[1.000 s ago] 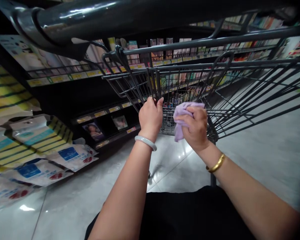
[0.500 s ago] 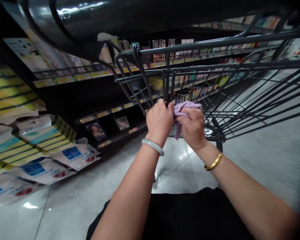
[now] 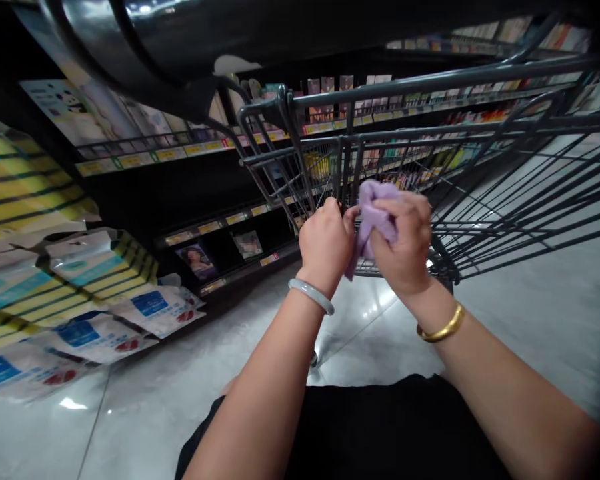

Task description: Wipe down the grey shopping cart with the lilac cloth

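Note:
My right hand (image 3: 405,243) is closed round a crumpled purple cloth (image 3: 377,207), part of which hangs down beside my left hand. My left hand (image 3: 327,241) is curled at the upright wire bars of a grey metal shopping cart (image 3: 375,93), its back toward me and its fingertips mostly hidden. It appears to grip a bar there. The two hands are close together, with the cloth between them. A pale bangle (image 3: 311,295) circles the left wrist, and a gold bangle (image 3: 443,325) the right one.
Shelves with boxed and bottled goods and yellow price tags (image 3: 170,155) run behind the cart. Plastic packs with yellow stripes (image 3: 95,263) are stacked low at the left. A large dark glossy curved part (image 3: 260,33) crosses the top. Underneath is a shiny tiled floor (image 3: 260,327).
My right hand has moved slightly up and right, raising the cloth, which now shows more above and between the fingers. My left hand keeps its place on the cart. The view has shifted slightly.

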{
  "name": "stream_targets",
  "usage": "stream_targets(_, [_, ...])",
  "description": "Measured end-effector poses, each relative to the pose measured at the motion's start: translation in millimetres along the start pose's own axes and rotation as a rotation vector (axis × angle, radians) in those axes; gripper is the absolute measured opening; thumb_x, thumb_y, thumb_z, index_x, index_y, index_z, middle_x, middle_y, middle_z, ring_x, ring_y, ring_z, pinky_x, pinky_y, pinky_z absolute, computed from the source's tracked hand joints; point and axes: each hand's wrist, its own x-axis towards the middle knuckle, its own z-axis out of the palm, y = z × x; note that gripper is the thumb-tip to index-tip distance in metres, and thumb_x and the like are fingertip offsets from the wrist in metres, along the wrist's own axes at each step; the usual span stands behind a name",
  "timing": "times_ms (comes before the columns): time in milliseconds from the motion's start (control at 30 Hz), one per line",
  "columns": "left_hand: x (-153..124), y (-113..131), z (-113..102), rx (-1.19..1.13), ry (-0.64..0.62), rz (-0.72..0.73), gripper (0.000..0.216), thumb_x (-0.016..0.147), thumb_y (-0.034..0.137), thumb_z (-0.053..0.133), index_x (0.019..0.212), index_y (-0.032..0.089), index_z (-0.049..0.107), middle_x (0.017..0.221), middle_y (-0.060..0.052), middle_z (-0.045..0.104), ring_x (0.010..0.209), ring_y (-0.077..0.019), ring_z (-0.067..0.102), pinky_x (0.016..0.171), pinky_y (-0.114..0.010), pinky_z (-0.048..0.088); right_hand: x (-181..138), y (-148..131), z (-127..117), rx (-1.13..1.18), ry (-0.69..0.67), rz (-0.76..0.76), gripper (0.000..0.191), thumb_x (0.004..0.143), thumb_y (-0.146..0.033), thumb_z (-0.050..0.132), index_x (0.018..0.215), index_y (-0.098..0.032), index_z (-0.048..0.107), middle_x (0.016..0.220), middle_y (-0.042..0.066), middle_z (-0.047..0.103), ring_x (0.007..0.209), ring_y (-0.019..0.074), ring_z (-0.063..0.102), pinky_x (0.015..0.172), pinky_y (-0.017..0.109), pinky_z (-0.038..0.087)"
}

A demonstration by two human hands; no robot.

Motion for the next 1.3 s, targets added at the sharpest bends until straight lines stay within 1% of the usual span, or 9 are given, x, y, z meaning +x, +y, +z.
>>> stream_targets(133, [-1.4, 3.7, -0.2, -0.007, -0.018, 0.014, 0.029, 0.105, 0.04, 0.039, 0.105, 0.017, 0.057, 0.101, -0.01, 0.073, 0.092, -0.023, 0.071, 0.073, -0.029, 0.045, 10.5, -3.1, -3.4, -0.101, -0.035, -0.042, 0.03, 0.097, -0.022, 0.05, 0.126, -0.029, 0.057, 0.128, 0.009, 0.056, 0.126, 0.0256, 0.053, 0.108, 0.05, 0.045])
stream_targets(300, [-1.4, -0.9, -1.1, 0.003, -0.033, 0.036, 0.021, 0.103, 0.034, 0.043, 0.105, 0.019, 0.058, 0.1, -0.009, 0.074, 0.092, -0.0228, 0.071, 0.074, -0.029, 0.046, -19.3, 16.1, 14.7, -0.13, -0.085, -0.089, 0.028, 0.093, -0.021, 0.057, 0.12, -0.025, 0.056, 0.12, 0.011, 0.061, 0.116, 0.0253, 0.058, 0.103, 0.047, 0.05])
stream_targets(433, [0.7, -3.2, -3.0, -0.016, -0.056, 0.047, 0.022, 0.103, 0.037, 0.044, 0.106, 0.021, 0.059, 0.1, -0.007, 0.074, 0.091, -0.0234, 0.071, 0.073, -0.03, 0.046, -16.6, 21.6, -0.3, -0.126, -0.117, -0.136, 0.025, 0.092, -0.019, 0.057, 0.116, -0.026, 0.058, 0.117, 0.009, 0.062, 0.113, 0.0237, 0.058, 0.101, 0.043, 0.05])
stream_targets(567, [3.0, -3.7, -3.1, -0.001, -0.026, 0.033, 0.025, 0.103, 0.042, 0.047, 0.103, 0.02, 0.06, 0.096, -0.007, 0.075, 0.088, -0.0242, 0.072, 0.069, -0.03, 0.044, -11.8, 17.7, -13.1, -0.186, -0.087, -0.093, 0.025, 0.092, -0.021, 0.056, 0.116, -0.026, 0.061, 0.123, 0.009, 0.062, 0.114, 0.0242, 0.057, 0.101, 0.043, 0.047])
stream_targets(633, [4.0, -4.6, -2.6, -0.002, -0.024, 0.033, 0.026, 0.102, 0.044, 0.048, 0.102, 0.021, 0.06, 0.093, -0.006, 0.075, 0.087, -0.0243, 0.072, 0.067, -0.03, 0.043, -23.2, 17.1, -8.5, -0.226, -0.153, -0.094, 0.023, 0.093, -0.023, 0.056, 0.115, -0.024, 0.063, 0.122, 0.009, 0.064, 0.113, 0.0246, 0.057, 0.099, 0.043, 0.045])
stream_targets(800, [6.3, -7.2, -2.2, -0.017, -0.03, 0.019, 0.031, 0.101, 0.051, 0.049, 0.099, 0.022, 0.059, 0.087, -0.004, 0.075, 0.084, -0.0234, 0.072, 0.064, -0.029, 0.041, -58.1, 20.1, 7.4, -0.248, -0.445, -0.226, 0.018, 0.094, -0.023, 0.059, 0.106, -0.026, 0.072, 0.114, 0.004, 0.072, 0.104, 0.0206, 0.058, 0.091, 0.037, 0.042])
stream_targets(1000, [6.7, -7.8, -1.8, -0.038, -0.031, 0.021, 0.031, 0.102, 0.05, 0.048, 0.1, 0.022, 0.06, 0.09, -0.004, 0.075, 0.086, -0.0223, 0.072, 0.068, -0.029, 0.043, -49.6, 21.1, 0.8, -0.226, -0.322, -0.14, 0.025, 0.095, -0.023, 0.057, 0.113, -0.031, 0.073, 0.123, 0.004, 0.068, 0.118, 0.0222, 0.054, 0.105, 0.039, 0.04])
stream_targets(1167, [7.6, -9.7, -1.3, -0.03, -0.028, 0.018, 0.035, 0.101, 0.054, 0.047, 0.1, 0.022, 0.06, 0.086, -0.004, 0.074, 0.084, -0.0226, 0.071, 0.068, -0.029, 0.043, -69.2, 29.8, 12.8, -0.201, -0.524, -0.233, 0.019, 0.092, -0.022, 0.063, 0.104, -0.03, 0.075, 0.116, 0.001, 0.072, 0.108, 0.0208, 0.058, 0.091, 0.037, 0.043])
stream_targets(1300, [9.1, -10.5, -1.8, -0.058, -0.034, 0.022, 0.032, 0.101, 0.052, 0.049, 0.099, 0.022, 0.061, 0.085, -0.003, 0.074, 0.082, -0.0218, 0.07, 0.065, -0.029, 0.041, -69.0, 24.5, 15.4, -0.182, -0.474, -0.217, 0.019, 0.094, -0.025, 0.061, 0.109, -0.028, 0.074, 0.118, 0.003, 0.072, 0.114, 0.0211, 0.057, 0.096, 0.037, 0.044])
